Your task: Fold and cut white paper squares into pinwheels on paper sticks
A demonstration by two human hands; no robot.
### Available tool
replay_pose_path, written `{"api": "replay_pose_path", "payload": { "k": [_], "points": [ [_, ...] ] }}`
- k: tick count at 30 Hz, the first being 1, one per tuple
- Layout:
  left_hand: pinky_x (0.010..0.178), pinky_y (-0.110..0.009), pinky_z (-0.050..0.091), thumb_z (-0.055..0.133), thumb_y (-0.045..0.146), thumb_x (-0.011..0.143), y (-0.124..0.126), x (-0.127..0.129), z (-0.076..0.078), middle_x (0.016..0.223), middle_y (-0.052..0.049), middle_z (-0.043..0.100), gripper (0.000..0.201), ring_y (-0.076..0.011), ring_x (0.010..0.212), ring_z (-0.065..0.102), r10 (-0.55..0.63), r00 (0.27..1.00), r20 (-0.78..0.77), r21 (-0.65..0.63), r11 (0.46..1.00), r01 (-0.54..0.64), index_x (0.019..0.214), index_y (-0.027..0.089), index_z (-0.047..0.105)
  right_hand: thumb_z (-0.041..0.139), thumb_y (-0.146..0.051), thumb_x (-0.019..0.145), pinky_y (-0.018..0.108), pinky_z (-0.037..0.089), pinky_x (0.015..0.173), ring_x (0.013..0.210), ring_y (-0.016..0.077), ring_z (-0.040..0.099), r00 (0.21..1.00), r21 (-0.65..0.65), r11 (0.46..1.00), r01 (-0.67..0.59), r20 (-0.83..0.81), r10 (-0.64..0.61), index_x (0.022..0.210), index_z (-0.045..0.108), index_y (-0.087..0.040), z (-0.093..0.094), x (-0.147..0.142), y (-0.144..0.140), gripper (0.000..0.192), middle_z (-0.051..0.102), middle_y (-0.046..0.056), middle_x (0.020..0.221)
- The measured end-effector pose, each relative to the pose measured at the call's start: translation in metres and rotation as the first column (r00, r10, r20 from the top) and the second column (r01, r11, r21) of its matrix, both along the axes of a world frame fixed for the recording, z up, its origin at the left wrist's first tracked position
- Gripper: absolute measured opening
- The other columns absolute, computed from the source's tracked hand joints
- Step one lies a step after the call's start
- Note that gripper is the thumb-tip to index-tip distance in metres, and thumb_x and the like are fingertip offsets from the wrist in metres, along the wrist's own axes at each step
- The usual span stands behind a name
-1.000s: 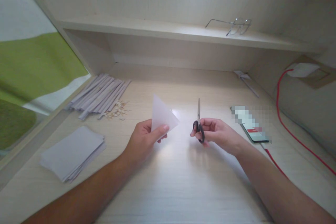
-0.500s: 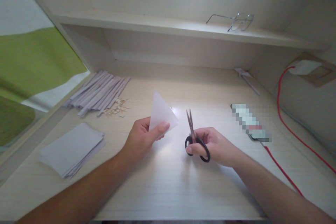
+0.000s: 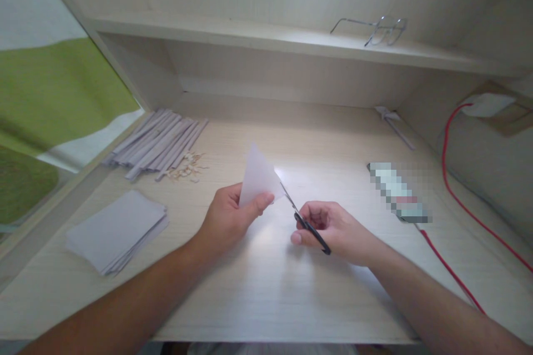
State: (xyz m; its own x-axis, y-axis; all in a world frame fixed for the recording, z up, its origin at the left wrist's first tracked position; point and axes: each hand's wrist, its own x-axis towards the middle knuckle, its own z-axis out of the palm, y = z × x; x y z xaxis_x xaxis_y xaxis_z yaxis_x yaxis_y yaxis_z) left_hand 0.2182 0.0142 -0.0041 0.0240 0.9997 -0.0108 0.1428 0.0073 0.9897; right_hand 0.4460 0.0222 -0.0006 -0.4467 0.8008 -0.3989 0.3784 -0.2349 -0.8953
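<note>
two hands (image 3: 227,216), scissors (image 3: 306,223) at paper's edge (image 3: 259,178)

No text, label or number can be read; the flat object (image 3: 398,193) at right is pixelated.

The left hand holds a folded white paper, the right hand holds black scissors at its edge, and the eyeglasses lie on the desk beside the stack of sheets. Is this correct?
Not quite. The eyeglasses lie on the shelf above the desk, not beside the stack of sheets. The head view shows it. The rest is right: the left hand holds the folded white paper, and the right hand holds the black scissors at its edge.
</note>
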Motion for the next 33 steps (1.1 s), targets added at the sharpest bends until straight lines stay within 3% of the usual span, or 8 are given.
{"api": "replay_pose_path", "payload": {
  "k": [11, 24, 33],
  "points": [
    [0.051, -0.024, 0.033, 0.075, 0.047, 0.078, -0.001, 0.001, 0.0, 0.054, 0.001, 0.055, 0.04, -0.0121, 0.053, 0.047, -0.004, 1.0, 0.005, -0.003, 1.0, 0.004, 0.057, 0.017, 0.059, 0.088, -0.045, 0.072, 0.025, 0.031, 0.055, 0.061, 0.0113, 0.043, 0.999, 0.019, 0.999, -0.03, -0.011, 0.03, 0.078, 0.062, -0.019, -0.012, 0.002, -0.001, 0.036, 0.053, -0.004, 0.069],
    [0.051, -0.024, 0.032, 0.077, 0.045, 0.076, -0.001, 0.001, -0.001, 0.053, 0.001, 0.054, 0.039, -0.0114, 0.052, 0.046, -0.041, 0.999, 0.035, -0.01, 0.999, 0.041, 0.056, 0.016, 0.06, 0.088, -0.045, 0.072, 0.025, 0.03, 0.055, 0.062, 0.0111, 0.042, 0.999, -0.003, 0.999, -0.037, -0.038, 0.037, 0.078, 0.06, -0.019, -0.011, 0.002, -0.002, 0.038, 0.051, -0.004, 0.068],
    [0.056, -0.026, 0.037, 0.068, 0.053, 0.087, -0.001, 0.0, -0.005, 0.06, -0.001, 0.06, 0.042, -0.013, 0.056, 0.052, -0.093, 0.988, 0.122, -0.062, 0.993, 0.101, 0.07, 0.014, 0.07, 0.088, -0.045, 0.072, 0.026, 0.026, 0.053, 0.06, 0.0107, 0.039, 0.999, -0.005, 1.0, -0.031, -0.044, 0.031, 0.075, 0.056, -0.019, -0.013, 0.003, -0.001, 0.041, 0.048, -0.005, 0.066]
  ]
}}
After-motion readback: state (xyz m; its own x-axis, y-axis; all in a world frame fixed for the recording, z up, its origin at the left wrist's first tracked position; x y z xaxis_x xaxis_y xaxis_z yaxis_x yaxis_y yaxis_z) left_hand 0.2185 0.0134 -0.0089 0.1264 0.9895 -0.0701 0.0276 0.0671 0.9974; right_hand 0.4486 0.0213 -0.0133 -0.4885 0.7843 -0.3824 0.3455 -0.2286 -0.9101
